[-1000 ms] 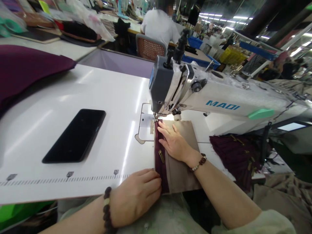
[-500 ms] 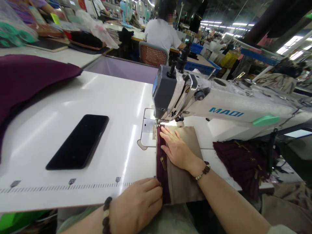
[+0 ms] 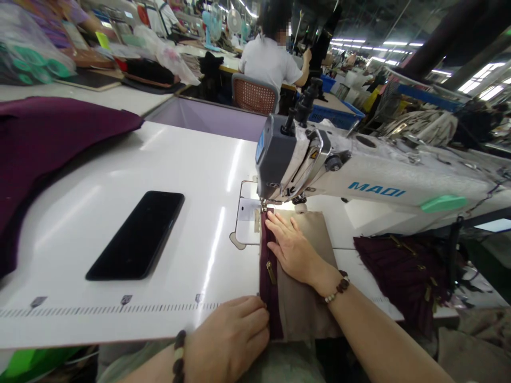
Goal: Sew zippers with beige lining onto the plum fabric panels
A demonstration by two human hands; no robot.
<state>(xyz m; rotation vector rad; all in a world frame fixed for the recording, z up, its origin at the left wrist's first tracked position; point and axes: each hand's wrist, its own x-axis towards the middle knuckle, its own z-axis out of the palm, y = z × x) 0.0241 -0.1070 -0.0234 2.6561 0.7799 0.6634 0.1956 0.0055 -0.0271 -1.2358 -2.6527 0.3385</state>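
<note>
A white sewing machine [image 3: 359,178] stands on the white table [image 3: 120,159]. Under its needle lies a beige fabric panel [image 3: 315,234] with a dark purple zipper strip [image 3: 266,266] along its left edge. My right hand [image 3: 293,250] lies flat on the panel beside the zipper, fingers stretched toward the needle. At the table's front edge my left hand [image 3: 229,340] curls its fingers against the near end of the zipper strip and pinches it there.
A black phone [image 3: 138,236] lies on the table left of the machine. Purple cloth [image 3: 48,143] is heaped at far left. A pile of purple zipper pieces [image 3: 399,266] sits right of the panel. A person in white sits at a bench behind.
The view has tilted a little, so everything sits slightly lower and to the right. Both hands keep their places on the panel and zipper.
</note>
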